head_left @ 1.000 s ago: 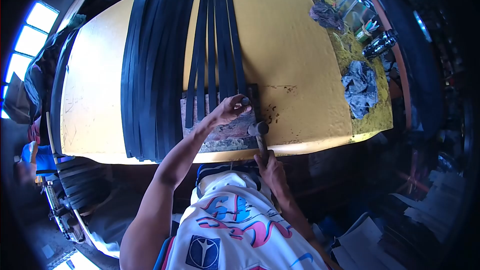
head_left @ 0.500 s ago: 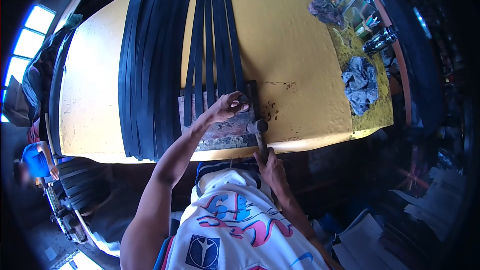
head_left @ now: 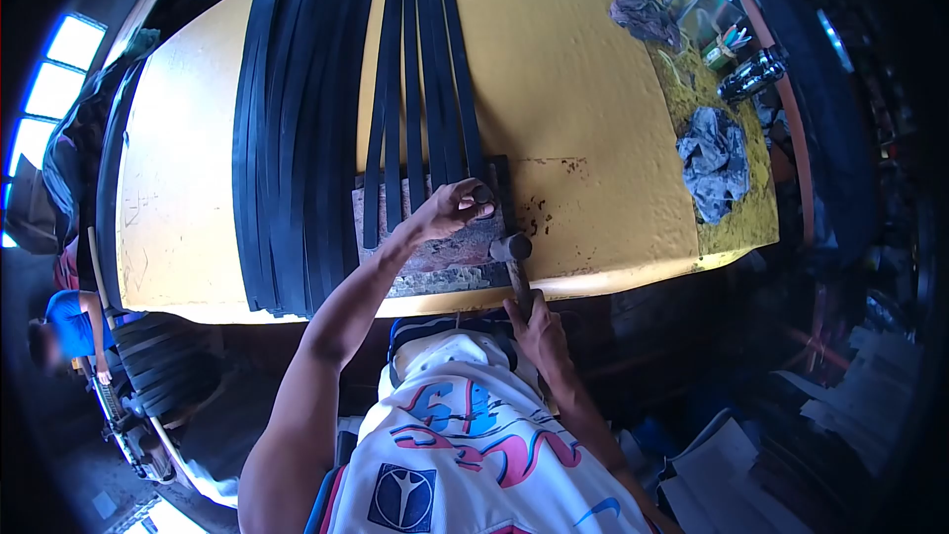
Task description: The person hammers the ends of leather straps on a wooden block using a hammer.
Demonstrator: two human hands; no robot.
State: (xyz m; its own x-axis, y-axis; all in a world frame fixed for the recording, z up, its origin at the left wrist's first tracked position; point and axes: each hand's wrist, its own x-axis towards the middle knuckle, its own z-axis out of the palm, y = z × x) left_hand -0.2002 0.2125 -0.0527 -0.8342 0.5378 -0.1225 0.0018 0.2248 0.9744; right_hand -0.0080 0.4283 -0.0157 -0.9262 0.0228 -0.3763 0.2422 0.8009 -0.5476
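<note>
Laying of flat black strips (head_left: 443, 119) onto the brown slab (head_left: 445, 255) looks done, remainder unclear; stubby dark cylinder (head_left: 482, 195) pinched by left hand (head_left: 451, 213) at twelve o'clock, round-headed hammer (head_left: 514, 247) gripped by curled right hand (head_left: 541, 332) at one.

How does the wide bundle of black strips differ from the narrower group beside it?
The wide bundle is packed closely; the narrower group has gaps showing the yellow table. The wide bundle passes left of the block; the narrower group reaches onto it. Both are dark, flat and run lengthwise away from the person.
</note>
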